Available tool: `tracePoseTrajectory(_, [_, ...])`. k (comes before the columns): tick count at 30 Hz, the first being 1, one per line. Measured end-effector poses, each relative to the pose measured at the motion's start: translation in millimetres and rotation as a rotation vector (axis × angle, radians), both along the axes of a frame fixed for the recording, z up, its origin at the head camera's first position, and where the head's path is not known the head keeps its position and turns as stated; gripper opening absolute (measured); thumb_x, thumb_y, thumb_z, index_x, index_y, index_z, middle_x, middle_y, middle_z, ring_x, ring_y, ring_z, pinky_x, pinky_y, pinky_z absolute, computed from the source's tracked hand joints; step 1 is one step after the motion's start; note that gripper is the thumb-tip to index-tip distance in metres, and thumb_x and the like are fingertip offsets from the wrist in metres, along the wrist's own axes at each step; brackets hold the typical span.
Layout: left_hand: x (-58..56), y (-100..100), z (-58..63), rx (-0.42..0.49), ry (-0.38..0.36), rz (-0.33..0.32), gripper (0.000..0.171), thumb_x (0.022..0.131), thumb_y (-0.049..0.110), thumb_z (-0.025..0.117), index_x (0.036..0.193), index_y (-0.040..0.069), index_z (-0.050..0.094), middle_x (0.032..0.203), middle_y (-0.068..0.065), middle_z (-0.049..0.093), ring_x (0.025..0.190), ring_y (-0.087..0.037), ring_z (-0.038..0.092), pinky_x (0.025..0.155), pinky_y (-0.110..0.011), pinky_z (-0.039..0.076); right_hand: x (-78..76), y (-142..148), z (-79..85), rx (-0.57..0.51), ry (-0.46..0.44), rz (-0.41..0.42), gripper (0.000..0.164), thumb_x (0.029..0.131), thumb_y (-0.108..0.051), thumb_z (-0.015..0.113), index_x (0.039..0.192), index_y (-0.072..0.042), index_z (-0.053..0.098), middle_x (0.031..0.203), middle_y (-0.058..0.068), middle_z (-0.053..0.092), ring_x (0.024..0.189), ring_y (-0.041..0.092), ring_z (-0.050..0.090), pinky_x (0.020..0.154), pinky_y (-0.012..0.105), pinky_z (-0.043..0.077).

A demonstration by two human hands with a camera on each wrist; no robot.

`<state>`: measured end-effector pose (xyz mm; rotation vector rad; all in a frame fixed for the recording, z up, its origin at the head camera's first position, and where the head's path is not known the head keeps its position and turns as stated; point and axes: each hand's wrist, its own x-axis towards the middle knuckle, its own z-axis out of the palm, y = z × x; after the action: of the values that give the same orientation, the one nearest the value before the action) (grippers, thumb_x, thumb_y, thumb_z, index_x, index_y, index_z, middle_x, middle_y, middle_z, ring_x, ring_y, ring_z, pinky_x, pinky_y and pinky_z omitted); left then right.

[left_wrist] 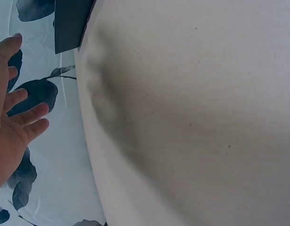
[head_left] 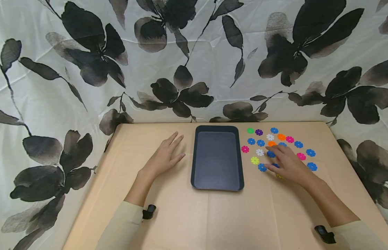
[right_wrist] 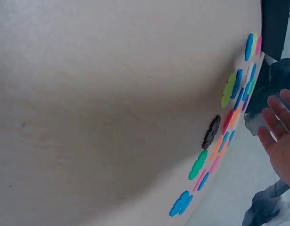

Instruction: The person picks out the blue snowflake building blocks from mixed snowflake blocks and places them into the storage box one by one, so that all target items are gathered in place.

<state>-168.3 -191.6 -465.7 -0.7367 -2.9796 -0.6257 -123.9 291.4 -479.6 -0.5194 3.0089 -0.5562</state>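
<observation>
My right hand (head_left: 289,165) is held over a spread of small flower-shaped discs, its fingers loosely extended to the left and hiding some of them. Close by its fingertips are a blue disc (head_left: 270,154) and a white disc (head_left: 260,152). In the right wrist view, the right hand (right_wrist: 281,136) shows relaxed fingers holding nothing, with a black disc (right_wrist: 211,132) and a green disc (right_wrist: 197,165) on the table below. Left of the dark grey tray (head_left: 217,163), my left hand (head_left: 161,156) has its fingers spread, holding nothing; the left wrist view shows these fingers (left_wrist: 31,115) too.
Both hands are above a light wooden table (head_left: 181,218). Other discs around the right hand are pink (head_left: 245,149), yellow-green (head_left: 255,160), orange (head_left: 281,137) and purple (head_left: 259,132). A white cloth (head_left: 212,80) with dark flowers hangs behind the table.
</observation>
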Motion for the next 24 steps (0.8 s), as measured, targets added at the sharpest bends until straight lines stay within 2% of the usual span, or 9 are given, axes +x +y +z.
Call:
tracePoseTrajectory(7, [0.4,9.4,-7.6,0.09,-0.026,-0.051,0.068,0.101,0.039,0.064,0.16,0.016,0.039,0.169,-0.013,0.029,0.147,-0.04,0.042,0.119,-0.057,0.037,-1.4,2.0,-11.5,-0.058,-0.017,0.01,0.063,0.089,-0.036,0.081,0.138,-0.002,0.061,0.13,0.023,0.061,0.119,0.04,0.053,0.092,0.06,0.056])
tracePoseTrajectory(14, [1.3,18.6,-15.8,0.126,-0.032,-0.077,0.059,0.101,0.029,0.066,0.155,0.014,0.048,0.166,-0.012,0.036,0.147,-0.038,0.043,0.119,-0.056,0.038,-2.7,0.1,-18.9,-0.071,-0.06,0.003,0.051,0.087,-0.031,0.083,0.129,-0.005,0.069,0.128,0.022,0.064,0.121,0.041,0.053,0.096,0.063,0.053])
tracePoseTrajectory(21, [0.9,23.6,-23.1,0.194,-0.03,-0.099,0.056,0.099,0.023,0.07,0.15,0.008,0.053,0.163,-0.015,0.041,0.148,-0.036,0.043,0.119,-0.054,0.039,-3.4,-1.8,-23.8,-0.094,-0.102,-0.004,0.04,0.089,-0.028,0.082,0.122,-0.009,0.073,0.126,0.02,0.064,0.119,0.041,0.052,0.094,0.061,0.055])
tracePoseTrajectory(24, [0.4,25.9,-27.7,0.225,-0.03,-0.121,0.055,0.098,0.019,0.072,0.148,0.005,0.055,0.162,-0.018,0.041,0.135,-0.033,0.057,0.113,-0.05,0.047,-4.0,-2.3,-25.6,-0.092,-0.099,0.002,0.037,0.088,-0.028,0.083,0.119,-0.01,0.074,0.121,0.017,0.066,0.115,0.038,0.053,0.091,0.058,0.057])
